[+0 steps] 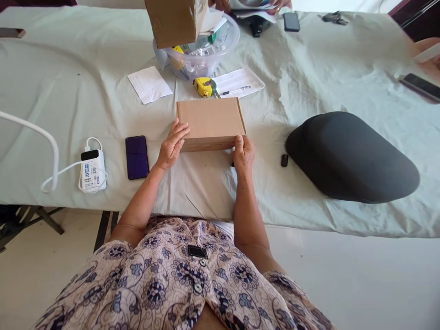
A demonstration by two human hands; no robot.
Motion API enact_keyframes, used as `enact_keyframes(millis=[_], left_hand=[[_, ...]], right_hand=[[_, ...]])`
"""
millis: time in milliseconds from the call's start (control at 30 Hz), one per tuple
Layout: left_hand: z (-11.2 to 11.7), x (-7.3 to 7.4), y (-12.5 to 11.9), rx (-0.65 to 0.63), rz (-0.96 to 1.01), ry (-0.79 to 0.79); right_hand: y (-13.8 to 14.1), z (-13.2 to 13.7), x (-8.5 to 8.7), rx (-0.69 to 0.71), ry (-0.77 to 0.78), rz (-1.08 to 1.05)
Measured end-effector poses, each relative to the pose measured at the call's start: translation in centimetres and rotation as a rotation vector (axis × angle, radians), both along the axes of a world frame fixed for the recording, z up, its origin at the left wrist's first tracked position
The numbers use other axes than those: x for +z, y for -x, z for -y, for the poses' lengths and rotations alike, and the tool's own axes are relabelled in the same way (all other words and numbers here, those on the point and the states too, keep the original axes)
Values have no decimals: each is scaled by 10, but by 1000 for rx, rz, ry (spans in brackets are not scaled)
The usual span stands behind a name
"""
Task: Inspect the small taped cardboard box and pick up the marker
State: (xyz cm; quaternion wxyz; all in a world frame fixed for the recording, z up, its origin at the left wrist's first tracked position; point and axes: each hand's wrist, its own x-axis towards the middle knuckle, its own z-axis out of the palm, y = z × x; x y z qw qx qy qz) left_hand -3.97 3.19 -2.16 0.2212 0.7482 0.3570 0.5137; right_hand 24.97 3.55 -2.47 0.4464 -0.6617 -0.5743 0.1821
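Note:
A closed brown cardboard box (210, 118) lies on the cloth-covered table right in front of me. My left hand (172, 144) rests against its left front corner, with the fingers stretched over the top edge. At the right front corner, my right hand (243, 152) grips the box, thumb on top and the other fingers curled and mostly hidden. Just behind the box are a yellow tape measure (205, 86) and a pen (234, 91) on a white paper sheet (252, 81). A small dark piece shows partly beside my right hand; I cannot make out what it is.
Left of me lie a phone (136, 157) and a white power bank (93, 170) with its cable. A large dark grey rounded case (354, 158) and a small black cylinder (284, 160) sit to the right. Behind stand a plastic basin (225, 50) and another box (172, 23). Other people's hands show at the far edge.

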Motion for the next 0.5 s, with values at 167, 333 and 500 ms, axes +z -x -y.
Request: enact_keyframes(millis=[167, 333, 500], left_hand=[[-1, -1, 0, 6, -10, -5], [-1, -8, 0, 41, 33, 18], [-2, -12, -3, 35, 45, -9]], right_hand=[[-5, 7, -2, -95, -63, -82], [-15, 22, -10, -264, 61, 174], [-10, 31, -13, -257, 208, 245]])
